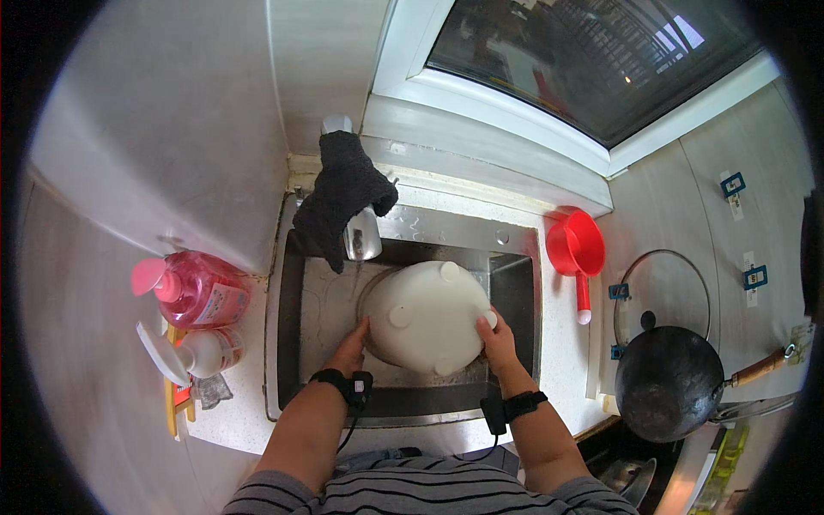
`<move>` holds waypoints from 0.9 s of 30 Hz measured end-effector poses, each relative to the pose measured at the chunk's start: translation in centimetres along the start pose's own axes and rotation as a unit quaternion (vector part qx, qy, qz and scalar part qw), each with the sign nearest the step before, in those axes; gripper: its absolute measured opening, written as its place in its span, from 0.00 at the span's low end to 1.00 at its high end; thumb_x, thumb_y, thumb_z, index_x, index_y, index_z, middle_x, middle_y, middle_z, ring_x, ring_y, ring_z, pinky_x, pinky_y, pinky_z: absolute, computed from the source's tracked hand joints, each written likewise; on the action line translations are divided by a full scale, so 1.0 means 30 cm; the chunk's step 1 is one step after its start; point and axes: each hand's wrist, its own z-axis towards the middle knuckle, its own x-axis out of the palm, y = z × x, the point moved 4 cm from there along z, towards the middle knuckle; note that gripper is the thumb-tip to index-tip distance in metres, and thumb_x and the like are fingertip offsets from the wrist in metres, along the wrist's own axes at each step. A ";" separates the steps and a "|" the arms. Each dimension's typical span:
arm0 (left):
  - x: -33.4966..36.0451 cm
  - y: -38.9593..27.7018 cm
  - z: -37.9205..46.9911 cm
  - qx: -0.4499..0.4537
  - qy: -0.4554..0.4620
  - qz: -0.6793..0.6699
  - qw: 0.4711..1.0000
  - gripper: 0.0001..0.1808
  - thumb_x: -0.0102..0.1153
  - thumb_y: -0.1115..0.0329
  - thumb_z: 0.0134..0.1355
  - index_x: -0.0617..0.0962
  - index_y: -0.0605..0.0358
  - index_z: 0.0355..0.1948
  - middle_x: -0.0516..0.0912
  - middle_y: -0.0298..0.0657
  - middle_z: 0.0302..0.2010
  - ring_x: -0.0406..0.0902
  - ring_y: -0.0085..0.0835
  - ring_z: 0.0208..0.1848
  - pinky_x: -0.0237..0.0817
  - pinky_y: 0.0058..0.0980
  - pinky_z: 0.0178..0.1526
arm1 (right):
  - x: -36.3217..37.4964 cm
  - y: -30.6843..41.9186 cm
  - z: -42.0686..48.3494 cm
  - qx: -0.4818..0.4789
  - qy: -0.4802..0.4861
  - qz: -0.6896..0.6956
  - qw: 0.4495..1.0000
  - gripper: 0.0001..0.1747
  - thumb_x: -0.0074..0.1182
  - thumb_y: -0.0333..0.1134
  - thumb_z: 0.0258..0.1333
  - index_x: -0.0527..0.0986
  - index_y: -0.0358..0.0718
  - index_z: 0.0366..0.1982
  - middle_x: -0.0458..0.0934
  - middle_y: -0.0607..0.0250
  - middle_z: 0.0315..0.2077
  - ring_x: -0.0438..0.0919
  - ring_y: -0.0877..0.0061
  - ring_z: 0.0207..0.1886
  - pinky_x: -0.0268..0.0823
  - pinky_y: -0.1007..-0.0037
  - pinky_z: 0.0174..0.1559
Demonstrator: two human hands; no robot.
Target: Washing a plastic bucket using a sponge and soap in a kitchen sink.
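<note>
Over the stainless steel sink (291, 322) I hold a white plastic basin or pot (431, 328) with its underside turned up, showing several round feet. My left hand (351, 346) grips its left edge, the fingers mostly hidden behind it. On the opposite side, my right hand (499, 341) has its thumb on the base beside a foot, fingers out of sight around the wall. A metal faucet (364, 237) draped with a dark cloth (344, 187) reaches over the sink just left of the basin. What looks like a thin stream of water falls from it.
Left of the sink stand a pink soap bottle (203, 290) and a white pump bottle (212, 353), near a grey scouring pad (212, 391). A red ladle (575, 244) lies to the right. Beyond it are a glass pot lid (666, 290) and a dark wok (669, 384).
</note>
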 end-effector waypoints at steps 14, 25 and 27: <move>-0.001 0.038 0.008 -0.016 -0.027 0.002 0.999 0.43 0.49 0.44 0.63 0.49 0.57 0.68 0.52 0.48 0.69 0.50 0.43 0.69 0.46 0.44 0.67 | -0.237 -0.052 0.072 0.058 0.005 0.086 0.995 0.35 0.43 0.59 0.59 0.67 0.37 0.55 0.74 0.58 0.49 0.74 0.68 0.50 0.65 0.67 0.52; 0.217 -0.308 -0.496 0.298 -0.020 0.140 0.944 0.14 0.54 0.64 0.63 0.75 0.59 0.47 0.80 0.39 0.40 0.77 0.27 0.41 0.69 0.28 0.43 | -0.237 -0.195 0.006 0.208 -0.073 0.135 0.966 0.42 0.38 0.70 0.54 0.70 0.40 0.52 0.76 0.62 0.36 0.72 0.76 0.32 0.63 0.73 0.35; 0.232 -0.333 -0.552 0.332 -0.062 0.303 0.891 0.14 0.55 0.65 0.62 0.75 0.58 0.46 0.80 0.38 0.39 0.77 0.29 0.39 0.69 0.27 0.43 | -0.202 -0.149 -0.022 0.211 -0.114 0.116 0.964 0.41 0.39 0.70 0.53 0.74 0.38 0.44 0.71 0.68 0.21 0.56 0.85 0.16 0.47 0.80 0.21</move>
